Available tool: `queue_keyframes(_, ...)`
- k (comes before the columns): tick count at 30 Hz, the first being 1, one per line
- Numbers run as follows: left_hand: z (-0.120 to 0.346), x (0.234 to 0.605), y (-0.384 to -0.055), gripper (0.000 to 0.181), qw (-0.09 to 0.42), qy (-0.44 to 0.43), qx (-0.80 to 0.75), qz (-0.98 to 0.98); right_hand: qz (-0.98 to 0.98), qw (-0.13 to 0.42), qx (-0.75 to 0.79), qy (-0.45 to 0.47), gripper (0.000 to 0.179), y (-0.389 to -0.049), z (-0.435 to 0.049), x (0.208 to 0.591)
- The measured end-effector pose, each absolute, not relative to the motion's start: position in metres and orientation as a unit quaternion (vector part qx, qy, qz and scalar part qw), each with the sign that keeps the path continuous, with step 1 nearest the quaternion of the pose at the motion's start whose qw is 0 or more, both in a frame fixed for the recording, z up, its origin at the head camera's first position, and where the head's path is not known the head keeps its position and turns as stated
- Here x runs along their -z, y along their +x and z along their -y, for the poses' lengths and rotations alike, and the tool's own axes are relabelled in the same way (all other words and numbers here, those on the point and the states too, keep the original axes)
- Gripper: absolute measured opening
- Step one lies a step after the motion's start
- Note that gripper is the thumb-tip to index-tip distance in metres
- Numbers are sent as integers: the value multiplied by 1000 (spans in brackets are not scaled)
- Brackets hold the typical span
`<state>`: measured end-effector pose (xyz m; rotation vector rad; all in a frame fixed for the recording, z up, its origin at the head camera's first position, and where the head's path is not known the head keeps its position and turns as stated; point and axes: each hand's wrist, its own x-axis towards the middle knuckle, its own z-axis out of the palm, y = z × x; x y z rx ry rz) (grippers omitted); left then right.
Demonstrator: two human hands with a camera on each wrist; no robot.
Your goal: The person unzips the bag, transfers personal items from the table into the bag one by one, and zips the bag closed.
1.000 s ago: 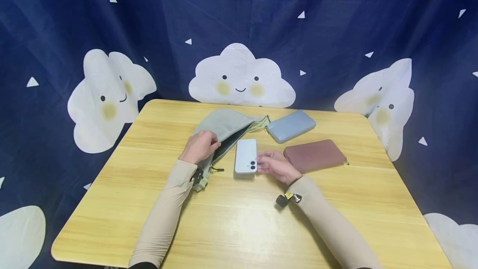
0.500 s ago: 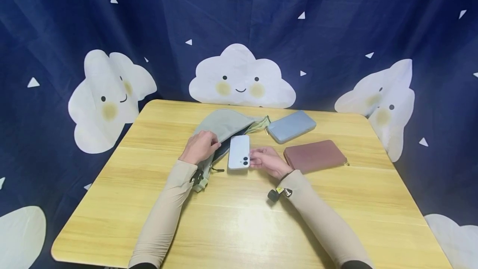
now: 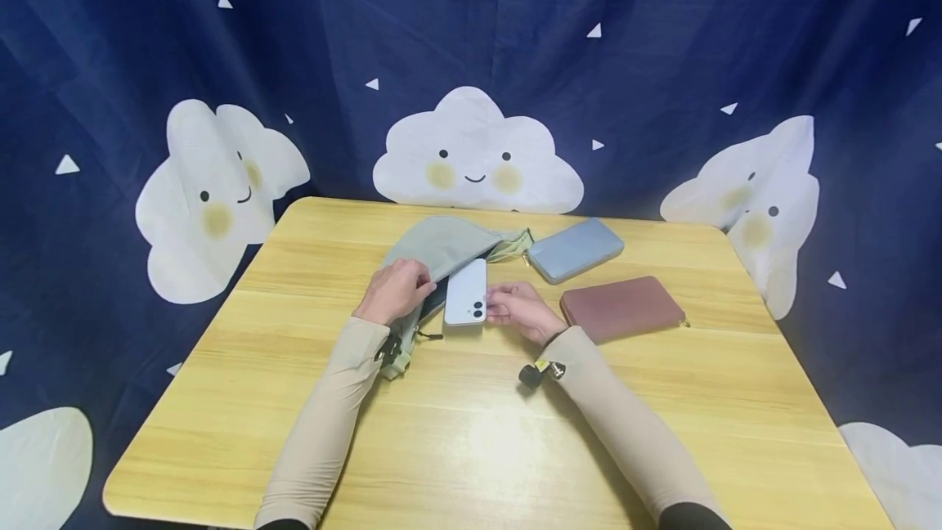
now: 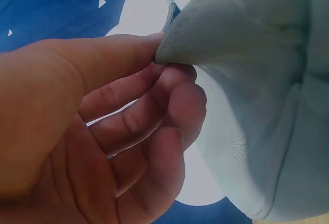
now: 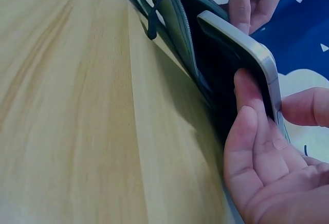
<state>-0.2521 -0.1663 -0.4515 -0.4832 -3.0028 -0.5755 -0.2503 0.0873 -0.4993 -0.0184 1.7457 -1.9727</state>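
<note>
A grey-green waist bag (image 3: 436,245) lies on the table with its zipped mouth parted toward the right. My left hand (image 3: 396,289) pinches the upper edge of that mouth between thumb and fingers; the left wrist view shows the cloth edge (image 4: 177,44) lifted at the fingertips. In my right hand (image 3: 524,309) is a white smartphone (image 3: 466,294), gripped by its right edge, camera side up. The phone's far end overlaps the dark opening of the bag. Seen from the right wrist, the phone (image 5: 247,44) tilts at the zipper, fingers under its dark screen and thumb on its edge.
Right of the bag lies a blue-grey zip wallet (image 3: 576,249), and nearer, a mauve zip wallet (image 3: 621,307) beside my right wrist. A black zipper pull (image 3: 429,335) hangs at the bag's near end. Behind the wooden table (image 3: 471,448) hangs a navy cloud-print curtain (image 3: 633,72).
My right hand has carried the phone left and away from me, from beside the bag to its opening. The left hand has stayed at the bag's edge.
</note>
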Motion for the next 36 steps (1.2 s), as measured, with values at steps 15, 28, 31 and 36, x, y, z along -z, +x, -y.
queue_keyframes(15,166,451,-251,19,22,-157,190,969,-645,266,716,3,36,-256,-75,497)
queue_keyframes(28,166,451,-250,21,22,-159,184,970,-614,259,745,39,36,-257,-67,500)
queue_keyframes(31,166,450,-251,21,23,-159,185,970,-606,260,751,35,39,-257,-67,500)
queue_keyframes(36,165,450,-251,19,21,-157,183,970,-588,265,764,31,44,-255,-69,499)
